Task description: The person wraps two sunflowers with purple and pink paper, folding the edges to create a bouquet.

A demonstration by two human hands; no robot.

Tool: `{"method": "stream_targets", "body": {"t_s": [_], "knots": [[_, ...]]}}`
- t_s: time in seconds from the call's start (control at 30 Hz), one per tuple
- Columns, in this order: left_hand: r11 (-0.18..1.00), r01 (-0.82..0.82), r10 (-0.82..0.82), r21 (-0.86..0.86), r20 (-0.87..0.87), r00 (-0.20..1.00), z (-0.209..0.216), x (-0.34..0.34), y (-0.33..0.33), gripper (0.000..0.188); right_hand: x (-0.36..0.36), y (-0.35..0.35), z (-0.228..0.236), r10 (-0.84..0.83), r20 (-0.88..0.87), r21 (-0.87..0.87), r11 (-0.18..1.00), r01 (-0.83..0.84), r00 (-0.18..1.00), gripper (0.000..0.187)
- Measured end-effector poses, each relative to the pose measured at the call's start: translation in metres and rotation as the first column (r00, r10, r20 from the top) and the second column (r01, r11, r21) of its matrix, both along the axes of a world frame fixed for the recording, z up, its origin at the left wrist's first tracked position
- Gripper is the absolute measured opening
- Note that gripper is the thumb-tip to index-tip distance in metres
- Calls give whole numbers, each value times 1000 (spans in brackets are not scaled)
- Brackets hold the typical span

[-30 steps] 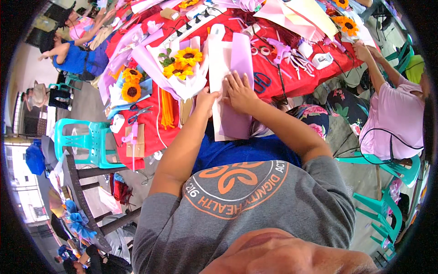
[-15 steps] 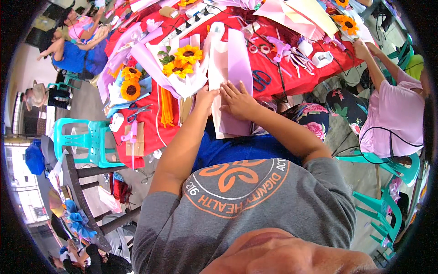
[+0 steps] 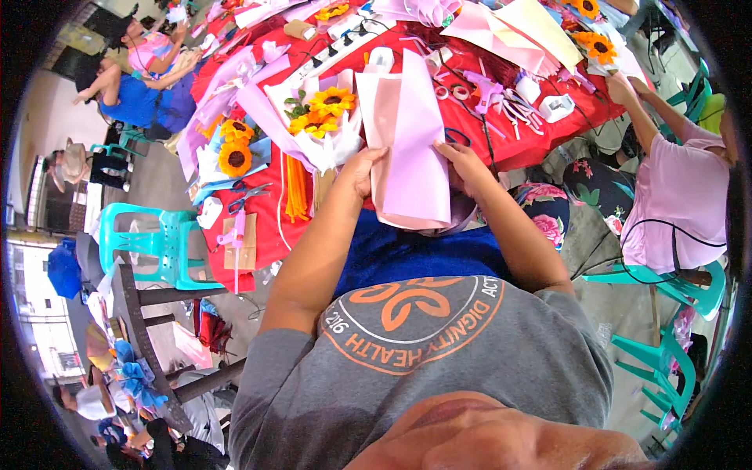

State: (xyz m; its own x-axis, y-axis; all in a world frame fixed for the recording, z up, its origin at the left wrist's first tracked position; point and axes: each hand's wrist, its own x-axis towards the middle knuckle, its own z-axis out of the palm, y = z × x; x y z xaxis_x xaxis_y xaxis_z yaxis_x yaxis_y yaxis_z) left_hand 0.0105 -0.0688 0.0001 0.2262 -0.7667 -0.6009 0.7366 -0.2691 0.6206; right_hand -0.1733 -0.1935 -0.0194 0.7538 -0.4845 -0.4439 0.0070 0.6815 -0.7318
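Between my hands is a folded sheet of wrapping paper [image 3: 419, 149], pale pink on its left strip and lilac on the wider right flap. It is raised at the near edge of the table, over my lap. My left hand [image 3: 363, 172] grips its left edge, thumb on top. At the right edge my right hand [image 3: 468, 166] pinches the lilac side, with its other fingers hidden underneath. Just beyond my left hand lies a bouquet of orange sunflowers [image 3: 332, 102] in white and lilac paper. Dark-handled scissors [image 3: 457, 138] show partly behind my right hand.
The red-covered table [image 3: 274, 251] also holds a pink glue gun [image 3: 236, 237], scissors [image 3: 247, 197], a second sunflower bouquet [image 3: 234, 160], a power strip [image 3: 338, 52] and a lilac glue gun [image 3: 487, 90]. A co-worker in pink [image 3: 677, 192] sits at right. A green chair [image 3: 153, 243] stands at left.
My right hand has gone from lying flat on the paper to gripping its right edge. The lilac flap now covers more of the pink, and the sheet has shifted right.
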Motion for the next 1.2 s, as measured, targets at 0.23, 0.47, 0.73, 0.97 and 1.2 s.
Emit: {"method": "stream_targets", "body": {"t_s": [0.23,0.47,0.73,0.97,1.2], "knots": [[995,86,-66,-41,363,930,61,-5,29,37,5,11,9,-46,57,63,997,42,997,33],[877,-114,-388,466,829,403,93,76,106,49,7,16,6,-147,-24,176,973,149,989,33],[974,-113,-21,195,576,817,27,68,102,46,13,10,3,-106,7,172,980,104,994,36],[977,-51,-30,208,372,928,28,64,88,49,26,3,0,-112,53,57,992,109,992,39],[985,-164,127,53,422,898,55,61,102,58,27,8,0,-145,9,77,987,144,989,42]]}}
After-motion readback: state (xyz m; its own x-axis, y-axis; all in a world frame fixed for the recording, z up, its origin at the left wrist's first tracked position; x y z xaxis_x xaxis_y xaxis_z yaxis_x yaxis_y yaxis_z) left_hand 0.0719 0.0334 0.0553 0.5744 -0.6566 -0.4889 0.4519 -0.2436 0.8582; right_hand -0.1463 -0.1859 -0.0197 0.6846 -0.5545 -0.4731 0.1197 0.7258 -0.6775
